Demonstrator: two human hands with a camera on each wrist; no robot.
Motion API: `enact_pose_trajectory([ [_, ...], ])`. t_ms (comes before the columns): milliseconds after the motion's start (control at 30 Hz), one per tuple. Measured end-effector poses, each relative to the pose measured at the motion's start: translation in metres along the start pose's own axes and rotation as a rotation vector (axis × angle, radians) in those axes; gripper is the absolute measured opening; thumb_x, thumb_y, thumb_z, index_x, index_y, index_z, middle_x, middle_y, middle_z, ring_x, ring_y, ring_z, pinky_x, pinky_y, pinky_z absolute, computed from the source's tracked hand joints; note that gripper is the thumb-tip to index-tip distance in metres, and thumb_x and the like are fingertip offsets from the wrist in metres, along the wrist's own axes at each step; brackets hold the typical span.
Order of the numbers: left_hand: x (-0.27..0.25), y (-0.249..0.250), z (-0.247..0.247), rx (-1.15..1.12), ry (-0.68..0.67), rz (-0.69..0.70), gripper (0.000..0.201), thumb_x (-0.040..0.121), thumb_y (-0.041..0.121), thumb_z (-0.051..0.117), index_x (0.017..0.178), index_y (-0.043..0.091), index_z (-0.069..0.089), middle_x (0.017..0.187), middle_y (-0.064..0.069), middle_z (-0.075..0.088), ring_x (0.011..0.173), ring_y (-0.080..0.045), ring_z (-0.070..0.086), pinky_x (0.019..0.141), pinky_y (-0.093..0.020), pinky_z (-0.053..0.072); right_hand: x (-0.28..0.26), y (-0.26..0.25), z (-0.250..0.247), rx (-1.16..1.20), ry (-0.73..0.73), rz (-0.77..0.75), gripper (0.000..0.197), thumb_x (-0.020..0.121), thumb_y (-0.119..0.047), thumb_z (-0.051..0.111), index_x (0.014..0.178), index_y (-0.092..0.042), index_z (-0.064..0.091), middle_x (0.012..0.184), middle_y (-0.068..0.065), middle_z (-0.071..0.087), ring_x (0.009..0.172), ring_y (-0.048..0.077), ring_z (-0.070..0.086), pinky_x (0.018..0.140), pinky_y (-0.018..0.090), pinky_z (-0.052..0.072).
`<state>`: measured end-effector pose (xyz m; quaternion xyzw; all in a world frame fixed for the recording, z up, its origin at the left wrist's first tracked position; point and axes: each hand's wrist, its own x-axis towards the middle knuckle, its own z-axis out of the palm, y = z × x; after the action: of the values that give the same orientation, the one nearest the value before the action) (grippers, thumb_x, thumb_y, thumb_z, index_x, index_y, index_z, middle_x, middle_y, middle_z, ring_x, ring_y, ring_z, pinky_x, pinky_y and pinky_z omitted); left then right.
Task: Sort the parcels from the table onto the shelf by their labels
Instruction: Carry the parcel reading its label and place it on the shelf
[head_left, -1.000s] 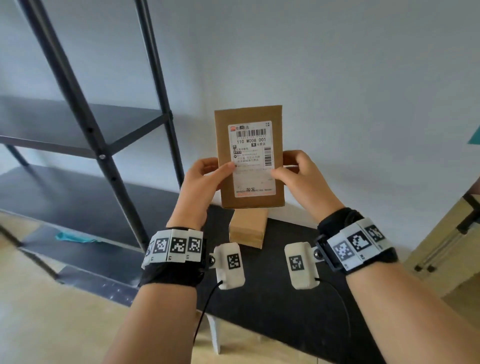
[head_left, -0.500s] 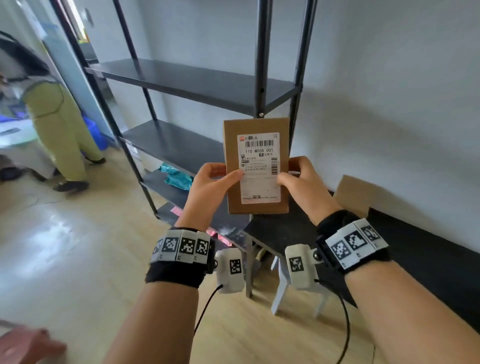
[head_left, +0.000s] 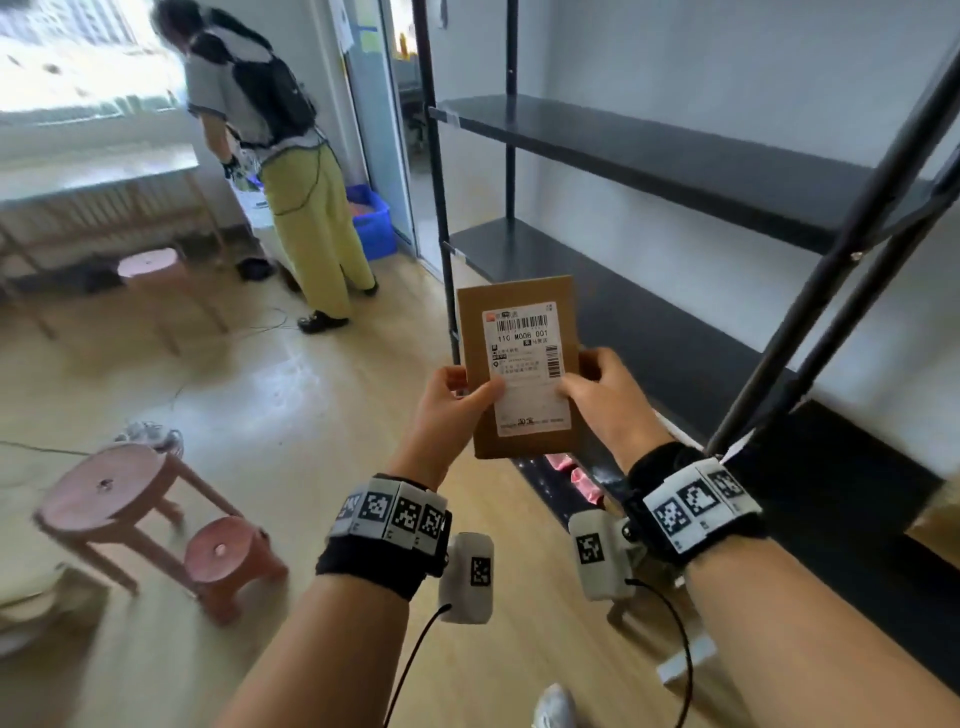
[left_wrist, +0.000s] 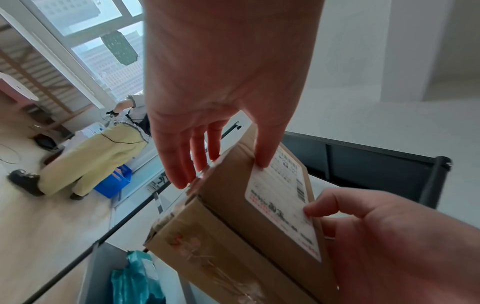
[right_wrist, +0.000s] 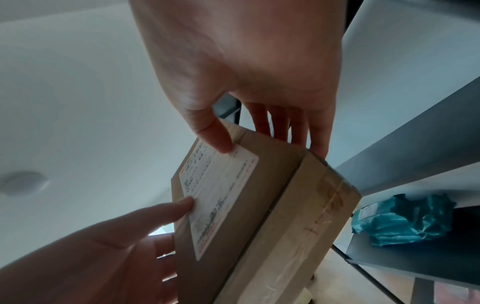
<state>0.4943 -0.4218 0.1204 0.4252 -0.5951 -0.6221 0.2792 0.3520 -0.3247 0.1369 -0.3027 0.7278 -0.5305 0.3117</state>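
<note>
Both hands hold a brown cardboard parcel (head_left: 519, 364) upright, its white label "110 M008 001" facing me. My left hand (head_left: 460, 389) pinches its left edge, thumb on the label and fingers behind. My right hand (head_left: 587, 379) pinches the right edge the same way. The parcel hangs in front of the black metal shelf (head_left: 675, 156), level with its lower boards. The wrist views show the parcel (left_wrist: 233, 226) (right_wrist: 259, 205) with thumbs on the label. A crumpled teal bag parcel (right_wrist: 400, 220) lies on a shelf board.
The black table (head_left: 857, 493) runs along the right, a cardboard box (head_left: 935, 514) at its edge. Another person (head_left: 311, 234) stands at the far left by a blue bin (head_left: 371, 218). Pink stools (head_left: 114, 493) (head_left: 223, 556) stand on the wooden floor to my left.
My view has swung left from the table to the shelf and the room. Both hands have carried the parcel along without changing their hold.
</note>
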Motion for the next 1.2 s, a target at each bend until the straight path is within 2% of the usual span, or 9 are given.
enact_pose_trajectory([
  [167, 0.061, -0.001, -0.031, -0.012, 0.078, -0.016, 0.038, 0.093, 0.026, 0.066, 0.125, 0.013, 0.049, 0.115, -0.003, 0.065, 0.100, -0.018, 0.069, 0.083, -0.033, 0.060, 0.071, -0.012, 0.042, -0.045, -0.085, -0.024, 0.025, 0.093, -0.020, 0.060, 0.117, -0.022, 0.050, 0.106, -0.003, 0.063, 0.090, 0.013, 0.064, 0.073, 0.029, 0.057],
  [267, 0.107, 0.003, -0.042, 0.002, 0.106, -0.025, 0.037, 0.093, 0.026, 0.066, 0.124, 0.015, 0.050, 0.114, -0.001, 0.065, 0.099, -0.017, 0.068, 0.082, -0.031, 0.059, 0.121, -0.018, 0.061, -0.037, -0.111, -0.016, 0.023, 0.092, -0.020, 0.061, 0.114, -0.021, 0.053, 0.108, 0.000, 0.065, 0.098, 0.021, 0.067, 0.084, 0.041, 0.059],
  [367, 0.152, 0.012, -0.052, 0.040, 0.140, -0.027, 0.038, 0.093, 0.025, 0.066, 0.126, 0.014, 0.050, 0.111, 0.002, 0.063, 0.092, -0.009, 0.066, 0.067, -0.020, 0.056, 0.170, -0.028, 0.078, -0.032, -0.130, -0.002, 0.028, 0.090, -0.022, 0.062, 0.116, -0.019, 0.055, 0.108, 0.003, 0.067, 0.096, 0.023, 0.068, 0.085, 0.044, 0.059],
  [467, 0.195, 0.022, -0.064, 0.069, 0.175, -0.022, 0.040, 0.094, 0.027, 0.066, 0.128, 0.013, 0.050, 0.113, 0.004, 0.061, 0.090, -0.005, 0.065, 0.060, -0.016, 0.052, 0.216, -0.041, 0.095, -0.031, -0.161, 0.004, 0.030, 0.091, -0.021, 0.061, 0.119, -0.018, 0.055, 0.108, 0.004, 0.067, 0.094, 0.022, 0.069, 0.083, 0.042, 0.060],
  [667, 0.264, 0.033, -0.092, 0.037, 0.257, -0.018, 0.050, 0.093, 0.026, 0.067, 0.137, 0.009, 0.050, 0.129, -0.007, 0.062, 0.112, -0.020, 0.065, 0.074, -0.021, 0.054, 0.291, -0.065, 0.131, -0.066, -0.181, -0.042, 0.036, 0.092, -0.023, 0.060, 0.127, -0.016, 0.052, 0.113, 0.004, 0.066, 0.092, 0.019, 0.068, 0.079, 0.036, 0.060],
  [833, 0.320, 0.051, -0.121, -0.047, 0.257, 0.006, 0.048, 0.094, 0.020, 0.066, 0.137, 0.009, 0.049, 0.126, -0.009, 0.063, 0.101, -0.016, 0.069, 0.061, -0.017, 0.058, 0.342, -0.083, 0.164, -0.109, -0.174, -0.078, 0.043, 0.092, -0.027, 0.062, 0.132, -0.016, 0.049, 0.117, 0.003, 0.065, 0.096, 0.019, 0.067, 0.078, 0.033, 0.060],
  [900, 0.348, 0.061, -0.134, -0.067, 0.246, 0.035, 0.048, 0.093, 0.018, 0.067, 0.137, 0.008, 0.049, 0.125, -0.009, 0.063, 0.101, -0.018, 0.069, 0.059, -0.017, 0.058, 0.364, -0.093, 0.178, -0.114, -0.157, -0.113, 0.043, 0.093, -0.028, 0.062, 0.131, -0.015, 0.049, 0.118, 0.002, 0.064, 0.098, 0.018, 0.066, 0.076, 0.029, 0.058],
  [1033, 0.405, 0.083, -0.162, -0.046, 0.184, 0.097, 0.049, 0.092, 0.019, 0.068, 0.136, 0.009, 0.050, 0.124, -0.009, 0.066, 0.103, -0.020, 0.070, 0.071, -0.024, 0.059, 0.404, -0.120, 0.205, -0.084, -0.072, -0.148, 0.041, 0.093, -0.025, 0.063, 0.131, -0.014, 0.051, 0.117, 0.001, 0.063, 0.102, 0.019, 0.065, 0.083, 0.031, 0.057],
  [1200, 0.486, 0.120, -0.202, 0.009, 0.064, 0.166, 0.044, 0.093, 0.019, 0.067, 0.134, 0.009, 0.057, 0.119, -0.009, 0.070, 0.097, -0.017, 0.072, 0.064, -0.017, 0.060, 0.455, -0.156, 0.240, -0.060, 0.032, -0.159, 0.031, 0.094, -0.028, 0.060, 0.123, -0.018, 0.051, 0.103, -0.008, 0.063, 0.090, 0.007, 0.064, 0.066, 0.017, 0.050],
])
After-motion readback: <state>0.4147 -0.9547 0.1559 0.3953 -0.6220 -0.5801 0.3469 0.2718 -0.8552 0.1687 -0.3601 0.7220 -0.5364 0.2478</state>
